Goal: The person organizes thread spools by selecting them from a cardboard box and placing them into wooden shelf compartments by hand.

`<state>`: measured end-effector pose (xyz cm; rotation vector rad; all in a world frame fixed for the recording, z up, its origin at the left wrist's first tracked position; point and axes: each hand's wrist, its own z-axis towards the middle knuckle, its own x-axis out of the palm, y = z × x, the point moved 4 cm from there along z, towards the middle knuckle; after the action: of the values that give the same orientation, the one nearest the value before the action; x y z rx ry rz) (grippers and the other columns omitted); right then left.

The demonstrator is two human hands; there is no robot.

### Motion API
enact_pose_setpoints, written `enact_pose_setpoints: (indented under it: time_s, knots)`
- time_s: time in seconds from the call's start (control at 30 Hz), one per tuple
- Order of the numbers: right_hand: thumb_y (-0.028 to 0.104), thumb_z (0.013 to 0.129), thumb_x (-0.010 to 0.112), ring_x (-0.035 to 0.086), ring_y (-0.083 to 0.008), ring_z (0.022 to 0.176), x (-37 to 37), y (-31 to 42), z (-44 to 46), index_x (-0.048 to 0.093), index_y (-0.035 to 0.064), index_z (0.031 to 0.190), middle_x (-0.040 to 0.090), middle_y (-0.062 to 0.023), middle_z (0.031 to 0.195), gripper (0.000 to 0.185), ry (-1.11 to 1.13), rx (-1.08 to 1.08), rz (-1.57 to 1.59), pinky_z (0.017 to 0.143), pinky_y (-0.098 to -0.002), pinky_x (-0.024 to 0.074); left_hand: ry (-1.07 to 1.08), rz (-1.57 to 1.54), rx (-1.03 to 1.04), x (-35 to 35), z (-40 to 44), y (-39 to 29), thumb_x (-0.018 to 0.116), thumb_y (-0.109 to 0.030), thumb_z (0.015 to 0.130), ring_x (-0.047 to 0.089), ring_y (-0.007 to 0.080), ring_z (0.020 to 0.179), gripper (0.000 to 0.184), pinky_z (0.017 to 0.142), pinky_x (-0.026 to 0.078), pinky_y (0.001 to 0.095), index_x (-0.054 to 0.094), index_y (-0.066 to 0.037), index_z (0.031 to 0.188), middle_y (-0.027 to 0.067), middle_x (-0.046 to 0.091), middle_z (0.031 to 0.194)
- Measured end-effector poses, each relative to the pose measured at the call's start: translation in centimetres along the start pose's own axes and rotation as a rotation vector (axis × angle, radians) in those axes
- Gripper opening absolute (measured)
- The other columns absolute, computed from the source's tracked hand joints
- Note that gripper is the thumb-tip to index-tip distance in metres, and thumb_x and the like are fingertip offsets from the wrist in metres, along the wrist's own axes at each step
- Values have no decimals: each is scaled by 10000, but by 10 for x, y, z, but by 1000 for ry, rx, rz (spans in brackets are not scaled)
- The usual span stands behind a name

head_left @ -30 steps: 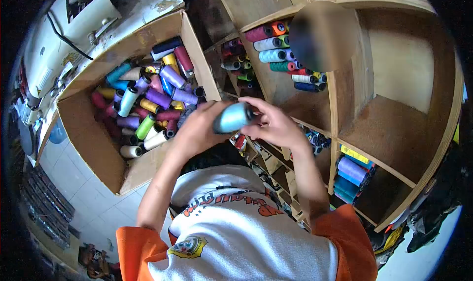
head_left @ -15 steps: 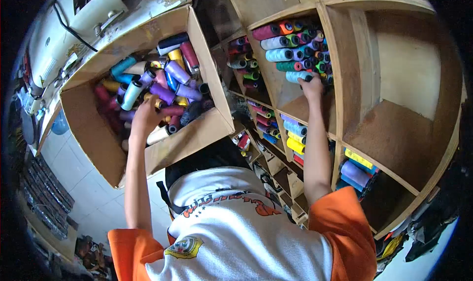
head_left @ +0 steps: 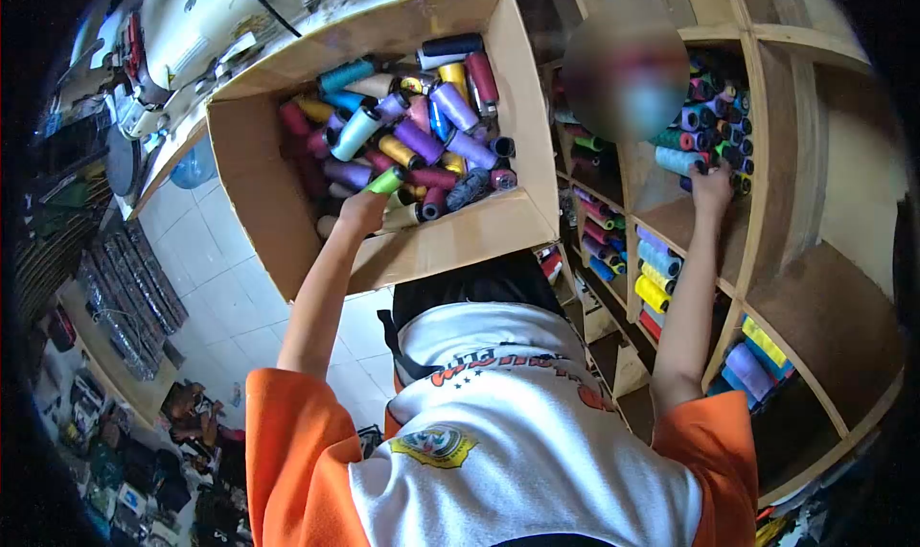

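My left hand (head_left: 362, 213) is at the near side of a cardboard box (head_left: 460, 235), closed on a lime-green thread spool (head_left: 386, 180). Around it in the box lie purple, yellow, maroon and blue spools, jumbled together, with a pale aqua spool (head_left: 356, 134) on top. My right hand (head_left: 711, 186) reaches into a wooden shelf compartment, its fingers closed at the dark end of a light blue thread spool (head_left: 677, 160). That spool lies on its side at the bottom of a stack, just under a green spool (head_left: 673, 139).
The wooden shelf (head_left: 757, 154) has dividers close to my right arm. Lower compartments hold yellow spools (head_left: 654, 293) and lilac spools (head_left: 749, 372). A round blur covers part of the stack. A white sewing machine (head_left: 206, 15) stands behind the box.
The view has swung left, so box and shelf sit farther right. My left hand now holds up a lime-green spool from the pile. My right hand stays at the light blue spool.
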<state>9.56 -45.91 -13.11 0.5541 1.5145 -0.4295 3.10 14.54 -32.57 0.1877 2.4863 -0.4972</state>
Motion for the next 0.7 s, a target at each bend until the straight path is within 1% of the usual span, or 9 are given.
enact_pose_setpoints:
  time_s: [0.07,0.17,0.27,0.43,0.47,0.5,0.6,0.63,0.7]
  knots:
    - [249,705,734,603,-375,960,-26,25,-20,536,52,1142,624,-210,1046,519,-72,14,-4,816,-416,483,14,10,117,7,12,0,748,-273,610,638,328,845,442,724,514,436,609,-71,978,174,654,896]
    - [236,741,710,611,-362,962,-40,36,-37,521,51,1168,619,-215,1059,503,-119,-21,65,811,-410,487,174,15,231,0,21,-15,779,-347,572,646,311,814,451,704,518,425,638,-77,905,154,662,845]
    - [224,761,697,619,-333,971,-46,51,-59,514,51,1179,619,-205,1066,488,-81,-25,188,813,-413,487,65,98,164,-19,7,-30,801,-355,548,657,290,793,469,703,527,385,657,-55,878,137,670,818]
    - [218,772,694,616,-301,991,-36,90,-104,519,55,1174,626,-175,1052,467,-10,-106,323,812,-407,484,21,63,217,-40,-13,-33,774,-388,555,645,309,775,462,719,511,415,649,-78,874,143,666,808]
    - [210,772,705,631,-257,975,-35,100,-111,521,32,1173,631,-167,1071,476,12,-128,282,827,-351,486,32,45,202,-44,-15,-33,765,-386,563,644,310,775,455,718,508,420,645,-74,872,147,666,813]
    - [205,775,701,631,-255,969,-36,111,-120,522,32,1170,629,-166,1071,468,33,-135,329,824,-347,484,43,23,188,-45,-17,-33,755,-385,570,643,311,775,449,717,505,425,642,-70,870,151,665,817]
    - [180,788,688,628,-248,922,-31,143,-144,521,24,1163,625,-160,1039,438,113,-182,496,798,-342,485,-32,-230,155,-41,-7,-15,753,-351,599,650,307,731,482,644,508,392,617,-42,943,174,659,818]
    - [163,794,681,625,-245,886,-27,152,-152,519,18,1159,624,-156,1007,425,151,-212,569,777,-343,490,-115,-466,80,-45,-8,-11,749,-313,597,644,268,718,511,647,498,356,605,-22,991,158,654,782]
    - [144,790,681,625,-244,889,-25,172,-167,524,27,1152,619,-152,1019,412,257,-197,657,757,-352,495,16,-753,-145,-54,-10,-5,715,-273,623,637,315,839,480,753,492,372,616,-10,1012,176,660,866]
